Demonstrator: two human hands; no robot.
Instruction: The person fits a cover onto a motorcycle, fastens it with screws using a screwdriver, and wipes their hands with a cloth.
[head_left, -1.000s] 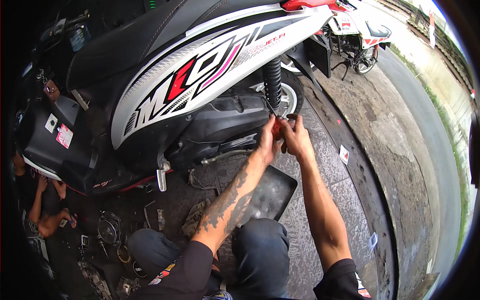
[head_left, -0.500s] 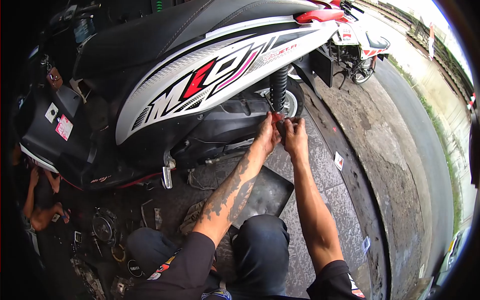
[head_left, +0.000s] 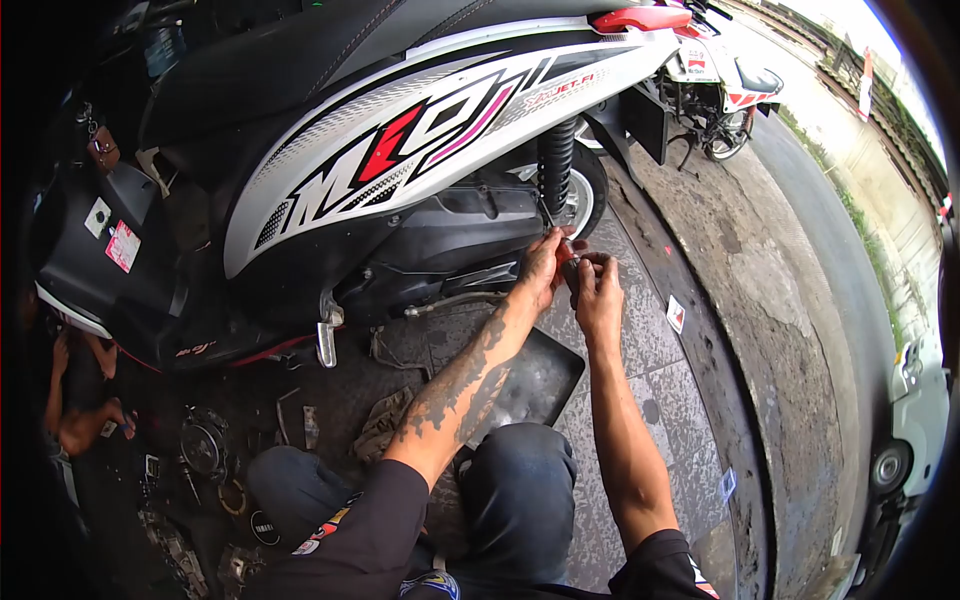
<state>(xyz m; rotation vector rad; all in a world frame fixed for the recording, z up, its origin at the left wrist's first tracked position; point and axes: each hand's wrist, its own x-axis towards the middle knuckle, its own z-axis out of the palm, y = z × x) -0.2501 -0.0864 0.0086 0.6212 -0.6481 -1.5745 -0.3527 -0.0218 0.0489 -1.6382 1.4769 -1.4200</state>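
Observation:
In front of the scooter's rear shock absorber (head_left: 556, 170), my two hands meet on a small object (head_left: 567, 252) with a red part and a dark part. It is too small and too covered to name its kind. My left hand (head_left: 541, 266) is closed around the red part from the left. From the right, my right hand (head_left: 599, 292) pinches the dark end between thumb and fingers. Just behind them are the rear wheel (head_left: 588, 205) and the black engine casing (head_left: 455, 232) of the white and black scooter (head_left: 300, 195).
A dark square tray (head_left: 540, 370) lies on the tiled floor below my arms. Removed engine parts (head_left: 205, 447) and a cloth (head_left: 384, 424) are at the lower left. Another person's arm (head_left: 88, 425) shows at far left. A second motorcycle (head_left: 715, 90) stands behind; a vehicle (head_left: 918, 400) is at right.
My hands stay together on the red and dark object, turned slightly, with more of the red showing. The view has shifted a little, and a light-coloured vehicle has come into sight on the road.

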